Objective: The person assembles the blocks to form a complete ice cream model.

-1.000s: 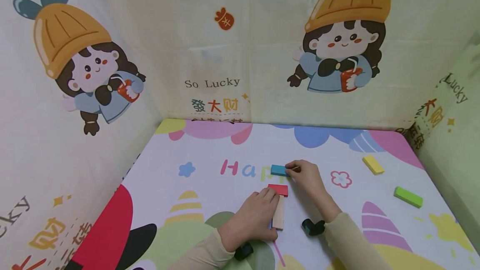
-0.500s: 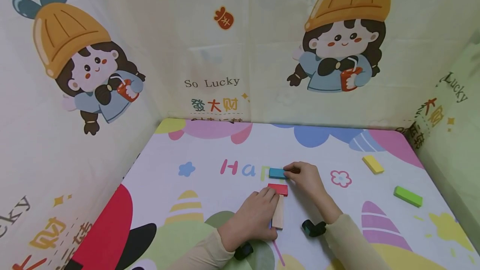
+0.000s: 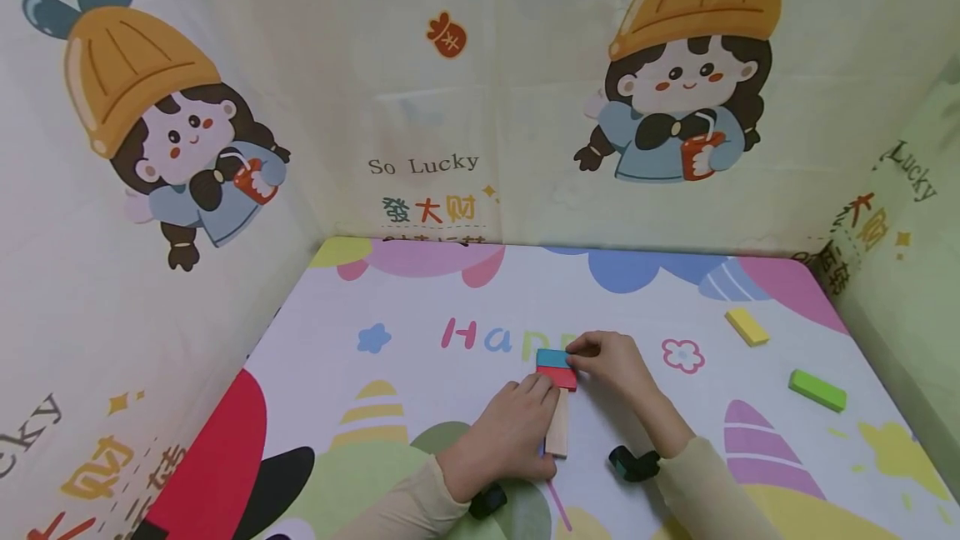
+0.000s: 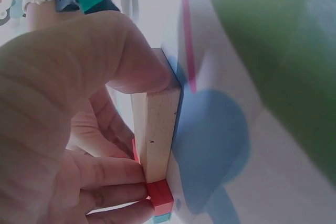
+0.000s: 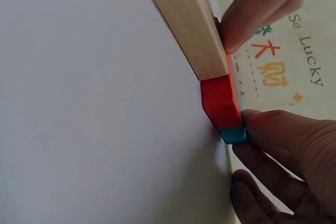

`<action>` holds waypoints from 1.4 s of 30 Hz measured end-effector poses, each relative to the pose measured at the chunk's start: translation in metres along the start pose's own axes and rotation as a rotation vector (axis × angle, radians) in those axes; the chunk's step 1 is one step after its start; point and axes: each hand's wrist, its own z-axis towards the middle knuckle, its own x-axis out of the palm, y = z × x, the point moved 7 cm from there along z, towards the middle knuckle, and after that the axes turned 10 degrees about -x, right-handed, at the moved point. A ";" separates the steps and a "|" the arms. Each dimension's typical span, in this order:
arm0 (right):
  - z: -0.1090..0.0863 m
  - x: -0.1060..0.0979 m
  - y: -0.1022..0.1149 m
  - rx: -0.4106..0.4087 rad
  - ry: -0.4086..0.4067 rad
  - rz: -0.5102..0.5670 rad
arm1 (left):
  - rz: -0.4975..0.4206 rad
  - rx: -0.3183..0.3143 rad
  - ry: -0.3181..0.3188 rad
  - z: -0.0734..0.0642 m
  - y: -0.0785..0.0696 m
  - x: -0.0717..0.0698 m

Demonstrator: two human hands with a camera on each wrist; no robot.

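In the head view a plain wooden block (image 3: 557,427) lies lengthwise on the table, a red block (image 3: 557,378) set crosswise at its far end. My left hand (image 3: 504,433) grips the wooden block from the left; its thumb presses the near end, and its fingertips reach the red block. Just beyond the red one, a blue block (image 3: 551,358) lies parallel, with my right hand (image 3: 618,369) pinching its right end. The right wrist view shows the blue block (image 5: 232,136) against the red block (image 5: 220,100), which meets the wooden block's end.
A yellow block (image 3: 746,327) and a green block (image 3: 817,390) lie apart on the right side of the printed table mat (image 3: 645,298). Behind and at both sides stand printed cloth walls (image 3: 540,190). Each wrist wears a dark strapped device.
My right hand has drawn the blue block toward me, from a gap beyond the red block to right beside it. The left hand, wooden block and red block have stayed put.
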 end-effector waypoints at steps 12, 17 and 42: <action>-0.002 0.003 0.004 -0.029 0.013 -0.040 | 0.015 -0.006 0.014 0.001 0.002 0.002; -0.002 0.000 0.004 -0.033 0.002 -0.045 | 0.027 -0.009 0.053 0.002 0.002 0.002; -0.019 -0.007 -0.005 -0.075 -0.077 -0.023 | -0.008 0.015 0.179 0.011 0.004 0.001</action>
